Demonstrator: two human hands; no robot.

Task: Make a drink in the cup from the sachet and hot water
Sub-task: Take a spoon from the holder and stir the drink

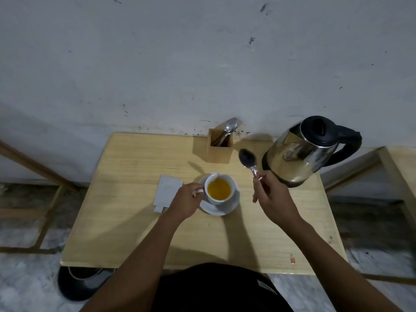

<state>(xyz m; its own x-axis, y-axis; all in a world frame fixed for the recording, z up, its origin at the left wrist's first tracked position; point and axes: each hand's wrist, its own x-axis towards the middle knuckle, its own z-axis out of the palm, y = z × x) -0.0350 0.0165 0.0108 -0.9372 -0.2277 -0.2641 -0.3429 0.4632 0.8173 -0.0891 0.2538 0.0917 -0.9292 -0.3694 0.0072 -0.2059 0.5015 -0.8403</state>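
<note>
While your left hand [186,200] is gripping the cup [219,189] handle, your right hand [273,194] is pinching the spoon [248,159], bowl hovering up-right of the cup.

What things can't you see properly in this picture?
All in the head view:
- Kettle: its closed lid hides any water inside.
- Sachet: too blurred to read; the left hand covers one corner.
- Wooden holder: its walls hide the cutlery handles.
- Spoon: the right hand hides its handle.
- Cup: depth of drink unclear.
</note>
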